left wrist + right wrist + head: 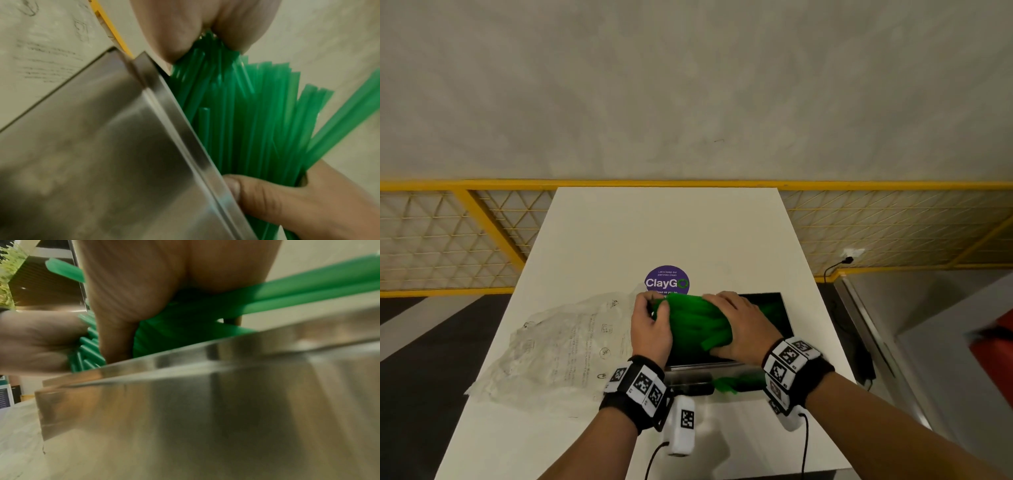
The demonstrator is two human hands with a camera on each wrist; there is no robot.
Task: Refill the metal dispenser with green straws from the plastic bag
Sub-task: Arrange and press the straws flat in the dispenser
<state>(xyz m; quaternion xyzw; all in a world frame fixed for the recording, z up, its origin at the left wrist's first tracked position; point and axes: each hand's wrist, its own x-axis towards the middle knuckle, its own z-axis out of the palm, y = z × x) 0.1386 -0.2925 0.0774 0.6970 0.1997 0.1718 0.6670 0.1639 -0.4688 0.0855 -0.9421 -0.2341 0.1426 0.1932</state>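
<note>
Over the open metal dispenser [782,317] I hold a thick bundle of green straws [698,323] between both hands. My left hand [654,310] grips the bundle's left side, fingers curled over the top. My right hand [736,322] wraps the right side, thumb near the front rim. In the left wrist view the straws [246,113] fan out just behind the dispenser's steel wall [102,146]. From the right wrist, the straws [185,331] sit under my palm above the steel rim [205,350]. The crumpled clear plastic bag [565,346] lies flat to the left.
More green straws [736,382] show in the dispenser's front slot. A purple round sticker [667,280] sits on the white table [671,222] behind my hands. A yellow-framed mesh fence [465,233] runs past the table's far edge.
</note>
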